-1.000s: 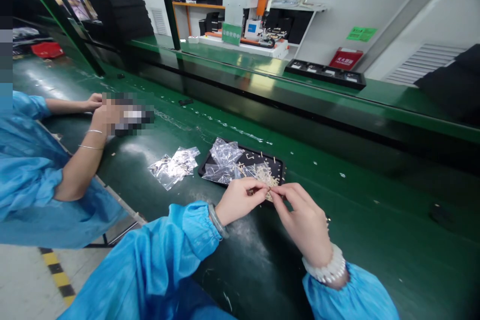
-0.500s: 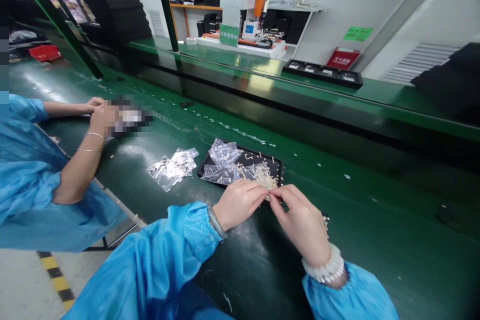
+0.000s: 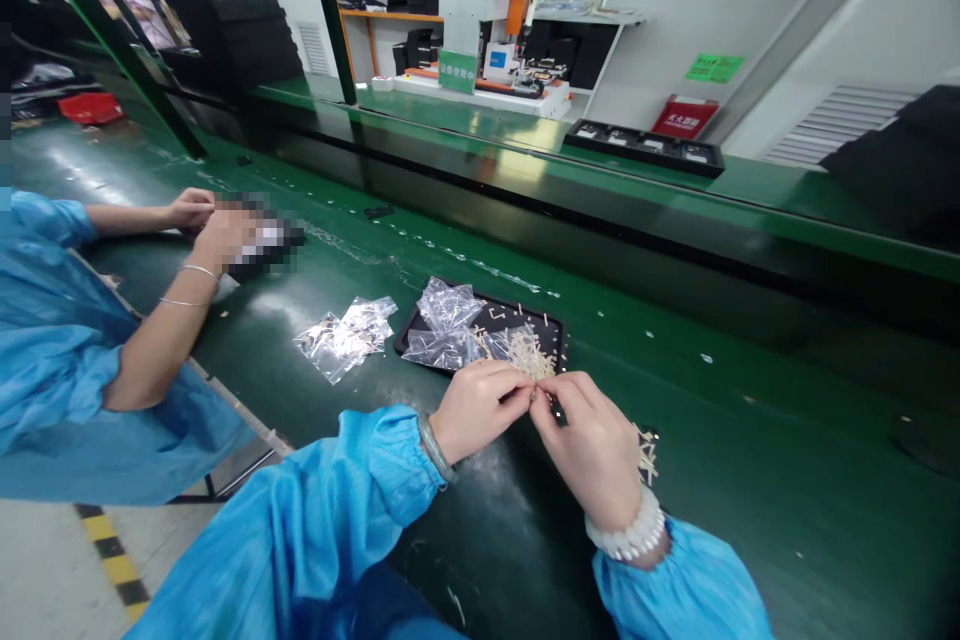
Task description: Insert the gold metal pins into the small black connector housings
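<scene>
My left hand [image 3: 484,407] and my right hand [image 3: 589,440] meet fingertip to fingertip in front of a black tray [image 3: 411,328]. Both are closed in a pinch on something tiny that I cannot make out. Beyond the fingertips, small pale strips [image 3: 534,352] lie heaped in the tray's right part, partly hidden by my hands. Clear plastic bags [image 3: 448,305] rest in its left part. Beside my right wrist, more pale strips [image 3: 647,455] form a pile on the green table.
Further clear bags [image 3: 349,332] with small contents lie left of the tray. At the left, a co-worker's arm [image 3: 176,320] reaches over the table toward a blurred-out dark item. A raised ledge [image 3: 480,175] runs along the back, with a black tray of parts [image 3: 645,148] on it.
My right hand has shifted slightly left and down, uncovering more of the strips beside it. The co-worker's near hand has moved a little right.
</scene>
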`<state>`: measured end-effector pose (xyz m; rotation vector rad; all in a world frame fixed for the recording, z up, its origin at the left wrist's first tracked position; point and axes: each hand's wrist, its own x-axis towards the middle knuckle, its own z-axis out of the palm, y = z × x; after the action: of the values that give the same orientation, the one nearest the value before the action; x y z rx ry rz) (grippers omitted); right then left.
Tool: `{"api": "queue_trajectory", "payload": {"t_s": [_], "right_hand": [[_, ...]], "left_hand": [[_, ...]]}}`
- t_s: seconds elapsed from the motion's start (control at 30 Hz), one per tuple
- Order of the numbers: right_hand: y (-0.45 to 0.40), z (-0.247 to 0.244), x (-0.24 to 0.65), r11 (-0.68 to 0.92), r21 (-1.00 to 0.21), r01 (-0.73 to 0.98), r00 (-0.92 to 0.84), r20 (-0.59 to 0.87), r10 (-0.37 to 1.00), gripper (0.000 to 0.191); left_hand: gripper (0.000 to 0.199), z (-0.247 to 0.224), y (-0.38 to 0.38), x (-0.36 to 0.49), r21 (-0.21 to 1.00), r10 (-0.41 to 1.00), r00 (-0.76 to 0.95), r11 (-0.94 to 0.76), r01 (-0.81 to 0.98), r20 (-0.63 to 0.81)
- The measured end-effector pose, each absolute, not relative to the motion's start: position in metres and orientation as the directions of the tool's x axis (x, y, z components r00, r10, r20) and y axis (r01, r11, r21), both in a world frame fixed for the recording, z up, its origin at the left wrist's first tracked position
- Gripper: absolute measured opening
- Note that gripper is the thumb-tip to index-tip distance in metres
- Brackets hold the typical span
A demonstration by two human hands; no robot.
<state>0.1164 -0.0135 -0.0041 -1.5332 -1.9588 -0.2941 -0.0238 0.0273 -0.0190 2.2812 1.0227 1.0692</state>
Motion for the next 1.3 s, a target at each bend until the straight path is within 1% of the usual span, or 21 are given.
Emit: {"api": "queue_trajectory", "payload": {"t_s": [0.1, 0.17, 0.4, 0.5, 0.63, 0.77, 0.87, 0.93, 1.0, 1.03, 1.07, 1.13, 1.2, 1.23, 1.3], "right_hand": [[-0.014, -0.005, 0.117, 0.299, -0.195, 0.934, -0.127, 0.601, 0.789, 0.013], [-0.014, -0.006, 0.117, 0.296, -0.223, 0.929, -0.112, 0.593, 0.798, 0.011], [-0.012, -0.005, 0.117, 0.296, -0.390, 0.872, -0.037, 0.549, 0.835, 0.011], [-0.012, -0.004, 0.118, 0.283, -0.478, 0.832, -0.001, 0.507, 0.862, 0.010], [-0.011, -0.001, 0.120, 0.252, -0.623, 0.741, 0.055, 0.430, 0.901, 0.010], [-0.008, -0.001, 0.123, 0.239, -0.749, 0.618, 0.077, 0.361, 0.929, 0.012], [-0.004, -0.003, 0.126, 0.142, -0.857, 0.496, 0.155, 0.248, 0.956, 0.015], [-0.001, -0.005, 0.130, 0.065, -0.903, 0.425, 0.216, 0.171, 0.961, 0.019], [0.002, -0.008, 0.136, 0.027, -0.896, 0.443, 0.249, 0.152, 0.957, 0.022], [0.003, -0.011, 0.138, 0.022, -0.865, 0.501, 0.246, 0.167, 0.955, 0.023], [0.005, -0.013, 0.141, 0.026, -0.811, 0.584, 0.232, 0.197, 0.953, 0.022], [0.009, -0.019, 0.146, 0.067, -0.637, 0.768, 0.157, 0.289, 0.944, 0.021], [0.012, -0.025, 0.149, 0.129, -0.470, 0.873, 0.054, 0.356, 0.933, 0.020], [0.013, -0.028, 0.151, 0.160, -0.423, 0.892, 0.009, 0.371, 0.929, 0.019], [0.015, -0.031, 0.154, 0.211, -0.400, 0.892, -0.054, 0.368, 0.928, 0.016]], "left_hand": [[0.018, -0.017, 0.027, -0.023, 0.676, 0.794, 0.419, -0.601, 0.427, 0.442], [0.017, -0.015, 0.026, -0.023, 0.702, 0.809, 0.410, -0.576, 0.418, 0.421], [0.017, -0.013, 0.026, -0.023, 0.773, 0.840, 0.398, -0.514, 0.371, 0.368], [0.016, -0.013, 0.026, -0.022, 0.813, 0.861, 0.388, -0.466, 0.348, 0.328], [0.015, -0.011, 0.027, -0.022, 0.893, 0.909, 0.354, -0.334, 0.300, 0.221], [0.015, -0.012, 0.030, -0.022, 0.963, 0.931, 0.350, -0.181, 0.200, 0.103], [0.017, -0.015, 0.033, -0.022, 0.985, 0.934, 0.354, -0.094, 0.148, 0.036], [0.016, -0.015, 0.035, -0.022, 0.989, 0.938, 0.345, -0.059, 0.134, 0.009], [0.016, -0.015, 0.036, -0.022, 0.993, 0.943, 0.333, -0.037, 0.112, -0.003], [0.015, -0.015, 0.036, -0.021, 0.995, 0.944, 0.329, -0.026, 0.098, -0.007], [0.015, -0.015, 0.037, -0.021, 0.996, 0.946, 0.323, -0.016, 0.083, -0.012], [0.015, -0.014, 0.037, -0.021, 0.998, 0.950, 0.312, -0.001, 0.056, -0.016], [0.016, -0.014, 0.037, -0.021, 0.999, 0.956, 0.294, -0.013, 0.048, -0.002], [0.017, -0.014, 0.037, -0.021, 0.998, 0.959, 0.284, -0.028, 0.054, 0.012], [0.018, -0.014, 0.037, -0.021, 0.995, 0.961, 0.274, -0.063, 0.079, 0.039]]}}
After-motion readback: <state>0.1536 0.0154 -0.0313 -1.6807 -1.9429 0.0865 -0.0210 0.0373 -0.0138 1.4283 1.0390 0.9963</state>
